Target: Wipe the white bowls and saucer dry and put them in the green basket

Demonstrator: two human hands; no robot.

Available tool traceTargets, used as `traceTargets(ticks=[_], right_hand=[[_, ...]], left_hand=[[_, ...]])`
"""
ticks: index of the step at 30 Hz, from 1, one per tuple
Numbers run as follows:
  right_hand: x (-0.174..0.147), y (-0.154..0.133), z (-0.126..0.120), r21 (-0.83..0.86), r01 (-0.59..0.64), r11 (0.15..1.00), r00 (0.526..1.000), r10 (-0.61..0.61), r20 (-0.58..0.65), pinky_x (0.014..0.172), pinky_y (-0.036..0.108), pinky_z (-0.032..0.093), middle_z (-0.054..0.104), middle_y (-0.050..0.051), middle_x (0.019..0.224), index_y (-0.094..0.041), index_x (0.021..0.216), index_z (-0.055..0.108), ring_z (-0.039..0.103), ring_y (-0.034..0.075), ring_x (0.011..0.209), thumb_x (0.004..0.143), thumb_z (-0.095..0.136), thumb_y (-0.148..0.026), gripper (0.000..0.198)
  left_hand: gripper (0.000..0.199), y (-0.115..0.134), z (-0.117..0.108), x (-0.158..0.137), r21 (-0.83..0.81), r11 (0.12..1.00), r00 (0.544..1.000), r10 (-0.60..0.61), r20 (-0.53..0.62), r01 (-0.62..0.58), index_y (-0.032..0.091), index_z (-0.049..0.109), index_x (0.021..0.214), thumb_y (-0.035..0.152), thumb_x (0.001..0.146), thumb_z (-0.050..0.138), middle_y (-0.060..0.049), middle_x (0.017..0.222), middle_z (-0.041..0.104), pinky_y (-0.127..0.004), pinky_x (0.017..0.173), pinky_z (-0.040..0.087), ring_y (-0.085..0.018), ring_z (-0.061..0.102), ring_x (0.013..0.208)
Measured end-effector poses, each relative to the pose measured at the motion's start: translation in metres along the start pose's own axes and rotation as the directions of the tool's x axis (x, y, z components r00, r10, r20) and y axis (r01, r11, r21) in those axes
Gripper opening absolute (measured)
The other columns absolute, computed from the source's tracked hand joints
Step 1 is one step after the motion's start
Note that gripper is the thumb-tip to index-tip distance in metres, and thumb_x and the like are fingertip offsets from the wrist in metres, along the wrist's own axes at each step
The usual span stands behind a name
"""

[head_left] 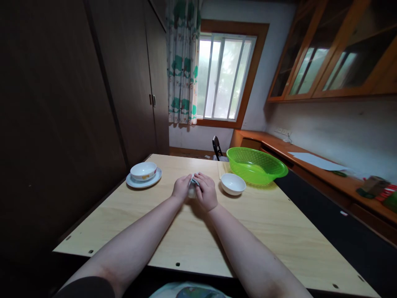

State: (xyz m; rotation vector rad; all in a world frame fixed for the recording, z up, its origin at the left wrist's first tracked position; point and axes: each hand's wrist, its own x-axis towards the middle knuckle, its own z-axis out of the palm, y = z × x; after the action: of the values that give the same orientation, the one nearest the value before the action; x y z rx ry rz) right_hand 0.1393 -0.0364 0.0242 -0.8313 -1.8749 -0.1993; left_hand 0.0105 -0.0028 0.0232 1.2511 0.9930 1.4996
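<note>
Over the middle of the table, my left hand point(181, 187) and my right hand point(205, 191) come together with fingers curled. Between them is a small white object point(192, 192), mostly covered by the fingers, so its kind is unclear. A bit of patterned, cloth-like material point(194, 180) shows at its top, between the fingertips. Close by on the right of my right hand stands a white bowl point(233, 185). To the left, apart from my left hand, a white bowl with a coloured pattern point(143, 171) rests on a white plate point(151, 182).
The light wooden table point(263, 231) has several dark holes near its front edge. A green plastic basin point(257, 167) stands at the back right, with thin chopsticks point(221, 169) beside it. Dark wardrobe doors point(133, 82) rise on the left; a desk point(310, 161) runs along the right.
</note>
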Motion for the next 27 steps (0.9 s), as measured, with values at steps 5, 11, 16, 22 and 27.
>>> traceTargets(ticks=[5, 11, 16, 22, 27], right_hand=[[0.000, 0.002, 0.001, 0.000, -0.033, 0.999, 0.999, 0.033, -0.013, 0.101, 0.044, 0.038, 0.062, 0.007, 0.120, -0.021, 0.117, 0.059, 0.050, 0.022, 0.121, 0.088, 0.042, -0.021, 0.034], [-0.001, 0.004, 0.002, -0.008, -0.039, 0.999, 0.999, 0.039, -0.019, 0.100, 0.044, 0.038, 0.062, 0.007, 0.120, -0.021, 0.116, 0.060, 0.050, 0.022, 0.120, 0.088, 0.043, -0.022, 0.033], [-0.001, 0.004, 0.002, -0.007, -0.038, 0.999, 0.999, 0.038, -0.010, 0.100, 0.045, 0.039, 0.063, 0.007, 0.119, -0.021, 0.115, 0.061, 0.051, 0.022, 0.119, 0.088, 0.044, -0.022, 0.031], [-0.001, 0.006, 0.003, 0.004, -0.043, 0.999, 0.999, 0.043, -0.008, 0.099, 0.045, 0.040, 0.063, 0.007, 0.117, -0.021, 0.112, 0.062, 0.052, 0.022, 0.117, 0.088, 0.045, -0.022, 0.029], [-0.002, 0.007, 0.003, 0.019, -0.053, 0.998, 0.999, 0.053, -0.007, 0.097, 0.044, 0.042, 0.064, 0.008, 0.115, -0.020, 0.111, 0.062, 0.054, 0.022, 0.114, 0.087, 0.046, -0.022, 0.029]], left_hand=[[0.041, 0.001, 0.001, -0.001, -0.012, 1.000, 1.000, 0.001, 0.005, -0.001, 0.011, 0.067, 0.069, 0.051, 0.070, 0.059, -0.006, 0.067, 0.065, -0.029, 0.069, 0.043, -0.019, 0.058, 0.071], [0.044, 0.002, 0.001, -0.002, -0.020, 1.000, 1.000, -0.008, 0.008, 0.008, 0.011, 0.068, 0.072, 0.053, 0.068, 0.061, -0.006, 0.070, 0.067, -0.029, 0.068, 0.043, -0.018, 0.058, 0.069], [0.043, -0.003, 0.000, -0.001, -0.033, 0.999, 1.000, -0.018, 0.010, 0.018, 0.011, 0.068, 0.074, 0.052, 0.068, 0.060, -0.007, 0.073, 0.067, -0.029, 0.067, 0.043, -0.018, 0.058, 0.069], [0.043, -0.007, 0.000, 0.001, -0.012, 1.000, 1.000, -0.016, 0.015, 0.017, 0.011, 0.069, 0.075, 0.053, 0.069, 0.060, -0.007, 0.075, 0.068, -0.029, 0.066, 0.043, -0.018, 0.059, 0.069], [0.044, -0.013, -0.001, 0.004, 0.011, 0.999, 0.999, -0.039, 0.010, 0.039, 0.011, 0.070, 0.077, 0.053, 0.069, 0.059, -0.008, 0.073, 0.069, -0.030, 0.066, 0.044, -0.020, 0.060, 0.070]])
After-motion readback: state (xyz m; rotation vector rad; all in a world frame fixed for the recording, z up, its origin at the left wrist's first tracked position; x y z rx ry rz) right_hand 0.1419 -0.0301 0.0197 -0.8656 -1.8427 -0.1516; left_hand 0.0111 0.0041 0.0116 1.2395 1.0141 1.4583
